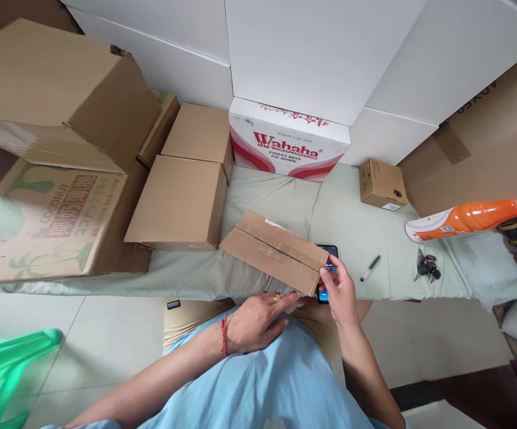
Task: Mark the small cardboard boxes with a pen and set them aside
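A brown cardboard box lies at an angle near the front edge of the cloth-covered surface, with a seam along its top. My right hand pinches the box's right corner between thumb and fingers. My left hand, with a ring and a red string bracelet, rests by my lap, its fingers stretched out towards the box's near edge. Whether its fingertips touch the box I cannot tell. Partly hidden behind the box corner and my right hand is a phone with a lit screen.
Larger cartons stand at the left, and a white Wahaha carton leans by the wall. To the right are a small box, a pen, keys and an orange bottle. A green stool stands lower left.
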Demonstrator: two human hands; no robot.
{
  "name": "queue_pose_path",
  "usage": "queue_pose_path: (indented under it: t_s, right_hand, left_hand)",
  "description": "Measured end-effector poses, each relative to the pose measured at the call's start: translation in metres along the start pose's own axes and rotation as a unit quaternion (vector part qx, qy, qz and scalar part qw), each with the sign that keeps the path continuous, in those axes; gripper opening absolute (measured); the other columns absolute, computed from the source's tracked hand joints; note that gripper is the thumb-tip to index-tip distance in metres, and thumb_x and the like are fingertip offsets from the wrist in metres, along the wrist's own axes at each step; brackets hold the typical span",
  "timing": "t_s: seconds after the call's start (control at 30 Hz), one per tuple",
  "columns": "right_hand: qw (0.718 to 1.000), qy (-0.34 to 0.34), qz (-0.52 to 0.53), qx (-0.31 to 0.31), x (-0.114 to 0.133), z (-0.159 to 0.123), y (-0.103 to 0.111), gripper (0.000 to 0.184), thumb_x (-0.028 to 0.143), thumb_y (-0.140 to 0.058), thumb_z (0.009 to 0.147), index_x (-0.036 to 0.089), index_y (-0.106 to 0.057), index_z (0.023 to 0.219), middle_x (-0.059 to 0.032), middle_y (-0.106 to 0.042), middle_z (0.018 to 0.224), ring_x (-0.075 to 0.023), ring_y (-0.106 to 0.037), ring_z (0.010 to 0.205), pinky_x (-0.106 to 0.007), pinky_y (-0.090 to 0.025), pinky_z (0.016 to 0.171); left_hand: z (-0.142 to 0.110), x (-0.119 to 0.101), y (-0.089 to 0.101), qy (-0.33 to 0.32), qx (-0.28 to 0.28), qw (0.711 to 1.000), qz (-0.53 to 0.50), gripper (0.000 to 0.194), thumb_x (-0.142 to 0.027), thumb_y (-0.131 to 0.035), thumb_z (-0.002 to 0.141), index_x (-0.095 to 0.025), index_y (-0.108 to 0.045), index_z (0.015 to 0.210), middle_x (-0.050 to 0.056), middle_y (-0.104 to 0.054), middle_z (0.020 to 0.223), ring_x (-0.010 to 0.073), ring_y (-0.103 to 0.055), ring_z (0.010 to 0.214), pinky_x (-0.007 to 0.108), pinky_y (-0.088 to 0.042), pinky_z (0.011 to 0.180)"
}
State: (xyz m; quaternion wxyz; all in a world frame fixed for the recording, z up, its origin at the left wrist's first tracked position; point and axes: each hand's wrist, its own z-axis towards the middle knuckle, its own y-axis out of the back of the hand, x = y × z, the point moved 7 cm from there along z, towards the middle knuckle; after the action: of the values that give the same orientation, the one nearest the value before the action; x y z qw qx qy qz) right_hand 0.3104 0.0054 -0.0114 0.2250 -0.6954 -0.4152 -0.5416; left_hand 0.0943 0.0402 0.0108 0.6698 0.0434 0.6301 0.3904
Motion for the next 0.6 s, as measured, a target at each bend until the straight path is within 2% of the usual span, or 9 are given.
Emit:
queue_pose_path:
  t_s: [0.07, 0.13, 0.2, 0.23, 0.3, 0.37, 0.5, 0.57, 0.6]
  right_hand:
    - [1.0, -0.008, -0.021, -0.012, -0.004, -0.002, 0.004, 0.073, 0.066, -0.083, 0.081, 0.02, -0.067, 0.135, -0.0026, -0.074, 0.083, -0.0157, -0.063, 0.063, -0.027, -0.053, 0.052]
    - [0.999, -0.014, -0.032, -0.009, -0.007, -0.006, 0.006, 0.071, 0.069, -0.081, 0.082, 0.02, -0.068, 0.133, -0.0049, -0.076, 0.091, -0.0158, -0.064, 0.063, -0.026, -0.052, 0.047]
    - [0.999, -0.021, -0.044, 0.004, -0.01, -0.012, 0.006, 0.069, 0.071, -0.079, 0.083, 0.021, -0.071, 0.129, -0.0073, -0.078, 0.101, -0.0149, -0.065, 0.063, -0.026, -0.052, 0.044]
    - [0.998, -0.026, -0.05, 0.012, -0.01, -0.014, 0.006, 0.068, 0.073, -0.078, 0.083, 0.02, -0.073, 0.126, -0.0079, -0.078, 0.102, -0.0145, -0.065, 0.062, -0.026, -0.052, 0.044]
    - [0.997, -0.036, -0.059, 0.025, -0.011, -0.017, 0.004, 0.068, 0.076, -0.077, 0.083, 0.019, -0.075, 0.121, -0.008, -0.078, 0.099, -0.0144, -0.065, 0.061, -0.026, -0.052, 0.044]
    - [0.996, -0.043, -0.068, 0.031, -0.011, -0.017, 0.002, 0.07, 0.078, -0.077, 0.082, 0.019, -0.076, 0.12, -0.007, -0.077, 0.092, -0.0148, -0.065, 0.06, -0.026, -0.053, 0.045]
    - [0.995, -0.036, -0.09, 0.034, -0.007, -0.015, 0.0, 0.073, 0.078, -0.076, 0.082, 0.018, -0.074, 0.124, -0.0045, -0.075, 0.084, -0.0146, -0.064, 0.058, -0.025, -0.052, 0.046]
    - [0.995, -0.032, -0.091, 0.025, -0.006, -0.015, 0.002, 0.07, 0.075, -0.077, 0.084, 0.019, -0.073, 0.125, -0.0024, -0.073, 0.082, -0.0129, -0.06, 0.056, -0.024, -0.047, 0.045]
    - [0.996, -0.032, -0.082, 0.018, -0.006, -0.015, 0.004, 0.067, 0.074, -0.077, 0.084, 0.019, -0.073, 0.123, -0.001, -0.071, 0.08, -0.0115, -0.056, 0.053, -0.024, -0.044, 0.043]
  left_hand:
    - [-0.003, 0.011, 0.012, 0.042, -0.055, 0.997, 0.015, 0.044, -0.02, -0.054, 0.101, -0.025, -0.066, 0.143, 0.011, -0.08, 0.129, 0.0262, -0.079, 0.114, 0.039, -0.064, 0.098]
    - [-0.015, 0.03, 0.035, 0.131, -0.167, 0.977, 0.028, 0.029, -0.024, -0.052, 0.103, -0.025, -0.074, 0.121, 0.009, -0.082, 0.108, 0.0235, -0.078, 0.096, 0.036, -0.063, 0.087]
    - [-0.039, 0.051, 0.062, 0.241, -0.311, 0.919, 0.026, 0.021, -0.031, -0.056, 0.102, -0.023, -0.072, 0.113, 0.007, -0.076, 0.095, 0.0206, -0.072, 0.081, 0.034, -0.059, 0.076]
    - [-0.052, 0.06, 0.073, 0.29, -0.374, 0.881, 0.011, 0.023, -0.036, -0.06, 0.1, -0.022, -0.069, 0.116, 0.005, -0.073, 0.094, 0.0191, -0.069, 0.077, 0.032, -0.057, 0.072]
    - [-0.071, 0.077, 0.083, 0.361, -0.446, 0.817, -0.056, 0.043, -0.044, -0.066, 0.095, -0.02, -0.062, 0.131, 0.003, -0.068, 0.097, 0.016, -0.063, 0.072, 0.029, -0.052, 0.065]
    - [-0.074, 0.092, 0.083, 0.391, -0.448, 0.79, -0.151, 0.062, -0.047, -0.07, 0.09, -0.019, -0.056, 0.144, 0.0, -0.065, 0.094, 0.013, -0.057, 0.066, 0.025, -0.046, 0.059]
    - [-0.06, 0.104, 0.072, 0.389, -0.387, 0.774, -0.314, 0.083, -0.041, -0.073, 0.082, -0.02, -0.046, 0.157, -0.006, -0.059, 0.076, 0.0105, -0.044, 0.057, 0.021, -0.034, 0.052]
    - [-0.057, 0.095, 0.075, 0.357, -0.384, 0.781, -0.339, 0.083, -0.036, -0.074, 0.082, -0.021, -0.047, 0.159, -0.006, -0.06, 0.074, 0.0108, -0.046, 0.059, 0.021, -0.036, 0.053]
    - [-0.057, 0.086, 0.08, 0.33, -0.383, 0.797, -0.33, 0.079, -0.034, -0.073, 0.084, -0.021, -0.049, 0.158, -0.005, -0.062, 0.076, 0.0118, -0.051, 0.063, 0.021, -0.04, 0.057]
